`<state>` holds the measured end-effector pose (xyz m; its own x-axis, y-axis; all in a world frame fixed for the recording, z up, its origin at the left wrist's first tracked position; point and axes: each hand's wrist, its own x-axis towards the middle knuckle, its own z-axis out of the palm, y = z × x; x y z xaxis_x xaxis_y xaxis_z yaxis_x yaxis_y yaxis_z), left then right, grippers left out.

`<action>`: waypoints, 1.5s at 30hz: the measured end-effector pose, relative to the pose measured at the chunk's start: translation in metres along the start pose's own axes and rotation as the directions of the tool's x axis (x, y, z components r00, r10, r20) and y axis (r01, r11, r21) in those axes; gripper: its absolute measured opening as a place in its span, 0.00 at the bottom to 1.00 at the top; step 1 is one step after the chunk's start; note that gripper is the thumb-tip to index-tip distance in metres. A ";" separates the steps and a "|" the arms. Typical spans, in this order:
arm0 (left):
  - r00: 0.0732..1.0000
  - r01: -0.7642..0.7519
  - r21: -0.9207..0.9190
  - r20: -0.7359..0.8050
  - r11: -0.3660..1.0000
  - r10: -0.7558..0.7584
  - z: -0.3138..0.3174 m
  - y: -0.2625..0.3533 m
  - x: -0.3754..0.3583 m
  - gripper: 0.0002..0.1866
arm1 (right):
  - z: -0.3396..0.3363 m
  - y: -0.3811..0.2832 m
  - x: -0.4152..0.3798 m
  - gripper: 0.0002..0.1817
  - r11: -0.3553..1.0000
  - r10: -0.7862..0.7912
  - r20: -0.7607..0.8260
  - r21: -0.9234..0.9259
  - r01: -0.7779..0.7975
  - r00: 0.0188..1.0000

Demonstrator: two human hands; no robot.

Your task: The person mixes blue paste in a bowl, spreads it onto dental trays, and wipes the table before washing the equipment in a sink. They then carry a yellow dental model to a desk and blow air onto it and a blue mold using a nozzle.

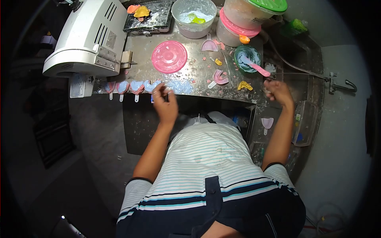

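My left hand (166, 104) is at the front edge of the metal counter (139, 73), palm down, its bent fingers apart with nothing seen between them. Its fingertips overlap the right end of a row of dental impression trays (137, 88) filled with pale blue paste. My right hand (280, 93) hangs off the counter's right side, fingers loosely curled and apart, nothing visible in them. Just above it is the pink handle of a mixing spatula (260, 70), resting in a green mixing bowl (237, 59) smeared with blue paste.
A white machine (89, 39) stands at the left. Behind are a bucket of pale powder (190, 31) and a lidded tub (228, 35). A pink lid (169, 57), another impression tray (219, 77) and yellow scraps (245, 85) lie on the counter. A tap (341, 85) is at right.
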<state>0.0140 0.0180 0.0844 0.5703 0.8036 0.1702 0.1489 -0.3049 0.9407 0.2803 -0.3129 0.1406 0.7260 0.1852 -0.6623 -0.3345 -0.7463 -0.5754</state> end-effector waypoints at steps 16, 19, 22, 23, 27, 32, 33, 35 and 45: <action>0.754 -0.453 0.373 0.645 0.810 0.125 0.196 -0.004 0.056 0.13 | 0.102 0.039 0.019 0.16 0.937 -0.344 -0.335 -0.184 0.298 0.877; 0.759 -0.403 0.350 0.644 0.846 0.096 0.187 0.006 0.053 0.11 | 0.097 0.033 0.017 0.16 0.827 -0.540 -0.507 -0.171 0.536 0.672; 0.770 -0.432 0.412 0.631 0.803 0.090 0.184 0.007 0.052 0.12 | 0.093 0.026 0.035 0.20 0.785 -0.368 -0.480 0.298 0.543 0.796; 0.770 -0.434 0.412 0.631 0.801 0.092 0.183 0.014 0.050 0.12 | 0.089 0.021 0.041 0.23 0.802 -0.352 -0.355 0.361 0.475 0.866; 0.854 -0.469 0.427 0.442 0.774 0.273 0.197 0.041 0.041 0.19 | 0.081 -0.005 0.038 0.26 0.841 -0.234 -0.124 0.472 0.265 0.964; 0.704 0.391 0.147 0.588 0.909 -0.398 0.252 0.043 0.045 0.21 | 0.023 0.044 0.038 0.41 0.960 -0.278 -0.021 0.029 0.279 0.960; 0.603 0.575 0.077 0.633 0.815 -0.486 0.251 0.062 0.044 0.17 | -0.011 0.039 0.024 0.44 0.978 -0.205 -0.012 0.021 0.205 0.979; 0.559 0.652 -0.021 0.688 0.758 -0.463 0.257 0.059 0.046 0.20 | -0.071 0.068 0.033 0.42 0.931 -0.239 -0.267 0.210 0.298 0.934; 0.232 0.769 0.063 0.900 0.636 -0.370 0.325 0.112 0.016 0.18 | -0.302 0.137 0.069 0.48 0.881 -0.232 -0.852 -0.389 -0.270 0.469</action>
<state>0.3023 -0.1690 0.0974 0.8042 -0.1607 -0.5722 0.5840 0.3923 0.7106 0.4659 -0.5961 0.1612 0.9301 -0.2847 0.2320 -0.2574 -0.9559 -0.1411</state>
